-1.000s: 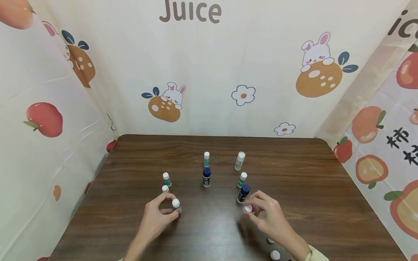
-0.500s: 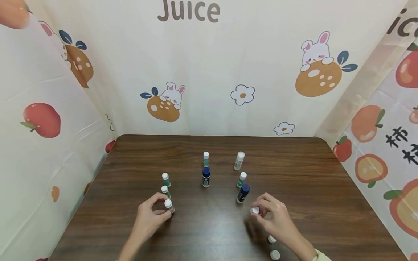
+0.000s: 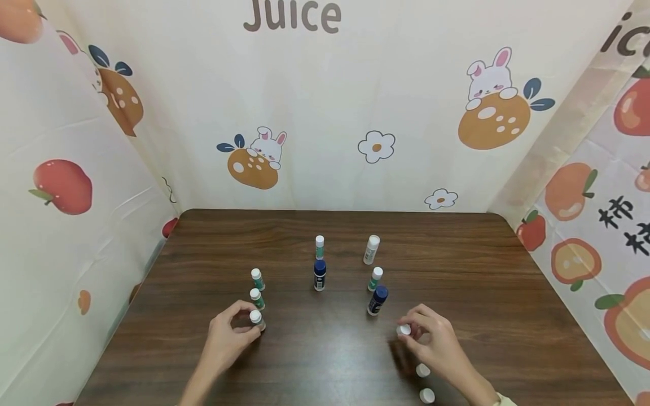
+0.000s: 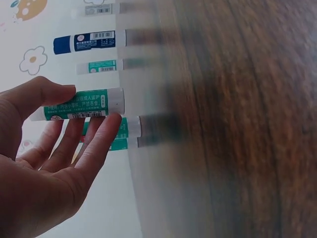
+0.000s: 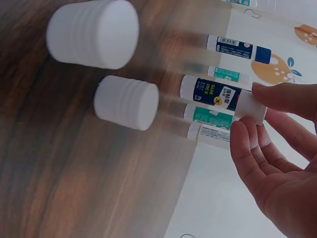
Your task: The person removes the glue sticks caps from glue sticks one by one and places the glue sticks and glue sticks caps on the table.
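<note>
My left hand (image 3: 227,336) holds a green glue stick with a white cap (image 4: 84,105) upright between thumb and fingers, in front of two green glue sticks (image 3: 257,299) at the left. In the right wrist view, thumb and fingers of my right hand (image 5: 282,163) pinch a small white cap (image 5: 250,106). A navy glue stick (image 5: 210,92) shows behind that cap, standing apart from it on the table. Two more white caps (image 3: 423,370) stand near the right forearm. In the head view, the left glue stick's label is mostly hidden.
A second navy glue stick (image 3: 319,275) and a green one (image 3: 319,247) stand mid-table. At centre right are a white glue stick (image 3: 372,249) and a green one (image 3: 375,279). Fruit-printed cloth (image 3: 325,113) borders the wooden table (image 3: 457,254) behind and at both sides.
My left hand has moved left with the green glue stick, closer in line with the two behind it. My right hand has moved right with the white cap, away from the navy glue stick.
</note>
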`<state>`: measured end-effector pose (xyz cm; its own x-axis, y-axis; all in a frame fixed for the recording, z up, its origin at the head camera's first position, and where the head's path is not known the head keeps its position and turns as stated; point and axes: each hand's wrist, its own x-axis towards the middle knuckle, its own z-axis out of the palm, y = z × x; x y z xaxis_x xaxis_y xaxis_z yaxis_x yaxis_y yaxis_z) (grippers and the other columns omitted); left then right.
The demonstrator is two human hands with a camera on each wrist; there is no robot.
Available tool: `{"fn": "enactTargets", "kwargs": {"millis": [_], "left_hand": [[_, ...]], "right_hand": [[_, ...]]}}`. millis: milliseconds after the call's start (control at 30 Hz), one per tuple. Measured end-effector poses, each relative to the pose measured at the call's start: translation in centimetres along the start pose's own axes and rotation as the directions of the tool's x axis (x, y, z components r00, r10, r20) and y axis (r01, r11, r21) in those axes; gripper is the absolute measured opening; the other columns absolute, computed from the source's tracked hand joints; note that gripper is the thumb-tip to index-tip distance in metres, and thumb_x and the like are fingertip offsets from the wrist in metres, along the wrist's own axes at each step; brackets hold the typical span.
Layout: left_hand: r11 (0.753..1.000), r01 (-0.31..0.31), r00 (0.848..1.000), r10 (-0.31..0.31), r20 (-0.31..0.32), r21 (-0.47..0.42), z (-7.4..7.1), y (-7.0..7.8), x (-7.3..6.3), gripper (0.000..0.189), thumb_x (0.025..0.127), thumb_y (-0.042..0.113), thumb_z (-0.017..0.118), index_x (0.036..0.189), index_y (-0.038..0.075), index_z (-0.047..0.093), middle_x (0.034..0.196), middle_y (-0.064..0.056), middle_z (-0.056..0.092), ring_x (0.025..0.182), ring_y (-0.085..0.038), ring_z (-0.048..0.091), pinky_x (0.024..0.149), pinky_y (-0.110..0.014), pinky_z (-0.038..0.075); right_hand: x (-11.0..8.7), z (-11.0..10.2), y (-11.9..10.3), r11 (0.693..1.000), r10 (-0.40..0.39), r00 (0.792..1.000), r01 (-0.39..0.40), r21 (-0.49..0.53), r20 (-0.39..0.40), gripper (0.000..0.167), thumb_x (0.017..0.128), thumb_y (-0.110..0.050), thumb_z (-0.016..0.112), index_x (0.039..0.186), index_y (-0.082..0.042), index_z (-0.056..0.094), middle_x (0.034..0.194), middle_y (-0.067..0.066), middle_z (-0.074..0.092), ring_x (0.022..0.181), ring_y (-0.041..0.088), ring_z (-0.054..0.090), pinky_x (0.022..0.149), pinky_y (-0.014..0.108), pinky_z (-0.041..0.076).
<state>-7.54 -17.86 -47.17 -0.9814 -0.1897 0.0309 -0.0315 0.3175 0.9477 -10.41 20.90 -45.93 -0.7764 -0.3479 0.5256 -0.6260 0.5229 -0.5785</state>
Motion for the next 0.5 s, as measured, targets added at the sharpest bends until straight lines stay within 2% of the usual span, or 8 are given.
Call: {"fn": "enactTargets", "kwargs": {"millis": [300,500], "left_hand": [[0.998,0.06,0.998,-0.06,0.017,0.0,-0.4,-0.2,0.1,0.03,0.07,-0.01,0.074,0.093,0.005,0.063,0.096,-0.011,0.062,0.089,-0.024,0.064,0.07,-0.026,0.056],[0.996,0.083,0.997,-0.083,0.0,0.039,-0.6,-0.6,0.3,0.03,0.07,-0.008,0.075,0.094,0.005,0.063,0.095,-0.011,0.063,0.09,-0.022,0.064,0.07,-0.025,0.055]], "right_hand": [[-0.9,0.0,0.7,0.999,0.049,0.999,-0.049,-0.005,0.006,0.029,0.059,0.013,0.079,0.08,-0.006,0.069,0.078,-0.007,0.057,0.059,0.01,0.053,0.049,0.019,0.048],[-1.6,0.2,1.2,0.995,0.101,0.994,-0.101,-0.018,0.027,0.029,0.06,0.012,0.079,0.079,-0.006,0.068,0.078,-0.007,0.057,0.06,0.007,0.053,0.049,0.022,0.049]]}}
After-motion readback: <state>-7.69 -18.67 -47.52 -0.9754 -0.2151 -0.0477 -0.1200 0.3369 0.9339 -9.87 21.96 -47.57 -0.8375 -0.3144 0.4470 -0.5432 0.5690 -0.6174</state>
